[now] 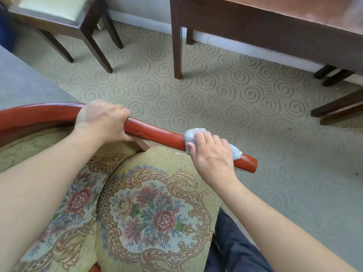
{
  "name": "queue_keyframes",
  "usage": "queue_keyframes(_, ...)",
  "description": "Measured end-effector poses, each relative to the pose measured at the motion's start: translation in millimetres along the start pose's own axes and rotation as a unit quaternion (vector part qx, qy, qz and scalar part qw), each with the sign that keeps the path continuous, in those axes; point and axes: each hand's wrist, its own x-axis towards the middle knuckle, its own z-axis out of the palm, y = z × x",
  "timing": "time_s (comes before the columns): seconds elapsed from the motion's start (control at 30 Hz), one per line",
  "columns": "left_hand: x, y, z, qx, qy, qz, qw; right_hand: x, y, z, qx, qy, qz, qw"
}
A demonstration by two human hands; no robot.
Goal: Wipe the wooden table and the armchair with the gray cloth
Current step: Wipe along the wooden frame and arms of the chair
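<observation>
The armchair has a glossy red-brown wooden armrest (157, 134) and a green floral cushioned seat (153, 209), and fills the lower left of the head view. My left hand (104, 120) grips the curved part of that armrest. My right hand (210, 156) presses the gray cloth (191, 134) onto the armrest near its front end, with the cloth wrapped over the wood. The wooden table (275, 28) stands at the top right, its top partly out of view.
A dark wooden chair (78, 22) stands at the top left. More dark chair legs (337, 108) show at the right edge. Pale green swirl-patterned carpet (225, 91) covers the floor between them. A dark trouser leg (231, 248) is beside the armchair.
</observation>
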Motion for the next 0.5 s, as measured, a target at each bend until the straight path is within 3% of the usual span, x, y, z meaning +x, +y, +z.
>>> queue_keyframes(0.27, -20, 36, -21, 0.015, -0.11, -0.08, 0.991, -47, 67, -27, 0.066, -0.028, 0.087, 0.994)
queue_keyframes(0.4, -46, 70, -42, -0.162, -0.128, -0.108, 0.973, -52, 101, -34, 0.117, -0.129, 0.164, 0.971)
queue_keyframes(0.5, -72, 101, -70, -0.298, -0.117, -0.093, 0.943, -46, 118, -54, 0.189, -0.161, 0.283, 0.927)
